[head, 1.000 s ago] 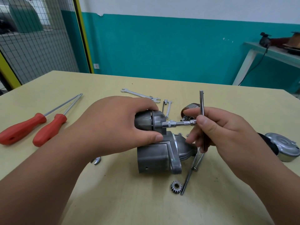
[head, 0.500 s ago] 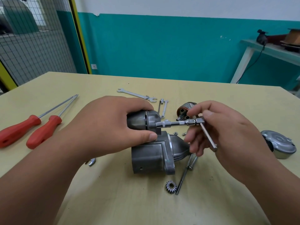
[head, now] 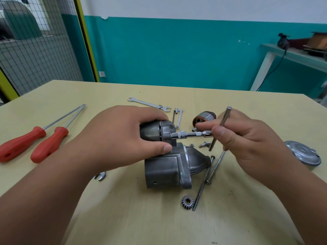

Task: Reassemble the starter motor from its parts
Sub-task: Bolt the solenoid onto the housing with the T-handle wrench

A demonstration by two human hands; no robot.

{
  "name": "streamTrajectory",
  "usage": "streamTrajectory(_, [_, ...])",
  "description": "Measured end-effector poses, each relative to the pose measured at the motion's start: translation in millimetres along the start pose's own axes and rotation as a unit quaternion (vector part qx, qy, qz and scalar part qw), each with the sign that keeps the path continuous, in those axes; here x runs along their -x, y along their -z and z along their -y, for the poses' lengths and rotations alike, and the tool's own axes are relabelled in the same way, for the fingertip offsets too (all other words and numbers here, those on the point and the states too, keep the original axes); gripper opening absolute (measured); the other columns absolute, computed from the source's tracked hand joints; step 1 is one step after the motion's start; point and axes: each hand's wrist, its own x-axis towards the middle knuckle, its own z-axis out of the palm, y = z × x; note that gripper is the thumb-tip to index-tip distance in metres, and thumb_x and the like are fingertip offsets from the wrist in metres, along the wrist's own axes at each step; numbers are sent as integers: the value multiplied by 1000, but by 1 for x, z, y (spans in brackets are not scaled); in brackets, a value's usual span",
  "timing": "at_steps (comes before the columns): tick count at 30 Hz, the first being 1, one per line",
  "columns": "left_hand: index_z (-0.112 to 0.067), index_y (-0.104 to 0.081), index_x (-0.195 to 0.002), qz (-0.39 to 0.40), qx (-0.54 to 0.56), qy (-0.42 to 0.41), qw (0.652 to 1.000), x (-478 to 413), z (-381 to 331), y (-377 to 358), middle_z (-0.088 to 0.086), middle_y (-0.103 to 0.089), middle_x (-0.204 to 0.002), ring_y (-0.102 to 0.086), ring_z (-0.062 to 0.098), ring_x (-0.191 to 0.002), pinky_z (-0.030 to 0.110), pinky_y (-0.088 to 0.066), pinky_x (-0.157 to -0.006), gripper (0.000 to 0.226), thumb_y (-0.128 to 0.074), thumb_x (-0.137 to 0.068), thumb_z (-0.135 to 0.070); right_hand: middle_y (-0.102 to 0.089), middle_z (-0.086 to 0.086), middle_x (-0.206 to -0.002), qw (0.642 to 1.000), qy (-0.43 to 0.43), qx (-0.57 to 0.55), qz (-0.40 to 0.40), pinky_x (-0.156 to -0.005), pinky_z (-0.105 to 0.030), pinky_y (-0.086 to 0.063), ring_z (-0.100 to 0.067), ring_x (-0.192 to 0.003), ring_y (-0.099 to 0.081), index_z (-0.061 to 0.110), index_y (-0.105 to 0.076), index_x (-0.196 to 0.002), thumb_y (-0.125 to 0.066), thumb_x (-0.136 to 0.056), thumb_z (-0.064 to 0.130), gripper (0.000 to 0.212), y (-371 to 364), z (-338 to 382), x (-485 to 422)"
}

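Left hand (head: 123,138) wrapped around the upper cylinder (head: 150,132) of the starter motor (head: 164,168), right hand (head: 247,140) pinching T-handle driver (head: 192,135) with its socket end against that cylinder, motor at frame centre on table (head: 123,218), gear (head: 187,202) and long bolts (head: 203,184) just below right, red screwdrivers (head: 47,145) at left.

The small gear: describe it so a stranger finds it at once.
Start at the grey starter housing in the middle of the yellow table. Nearer the viewer than its right corner, beside the tip of a long bolt, lies the small gear. It alone is a dark toothed ring; its neighbours are smooth rods.
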Motion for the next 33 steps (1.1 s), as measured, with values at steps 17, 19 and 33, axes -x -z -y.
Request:
streamTrajectory(17, [-70, -47, -122, 19, -12, -8, 1000, -1, 3, 1, -45, -58, -119, -56, -10, -107, 34, -56, -85, 64, -49, -61, -89, -66, -2, -68, 951, 7, -241, -193, -42, -27, -47, -16, -57, -65, 33, -73, -84, -74, -80, 46, 14, -35, 7, 9])
streamTrajectory(19, [-69, -48, -122, 22, -5, -6, 1000, -2, 4, 2, -44, -59, -118, -57, -10, -107, 35, -57, -86, 64, -50, -61, -88, -67, -4, -67, 952, -7, -246, -182, -42, -30, -49, -17, -58, -66, 30, -77, -86, -75, -82, 39, 10, -34, 6, 8])
streamTrajectory(33, [-58, -57, -120, 41, -35, 21, 998, -3, 7, 4, -31, -69, -104, -60, -4, -99, 32, -54, -80, 72, -37, -61, -95, -75, -15, -79, 979, -15, -203, 15, -58, -27, -58, -23, -66, -73, 30, -84, -100, -80, -82, 8, 29, -4, -5, -1])
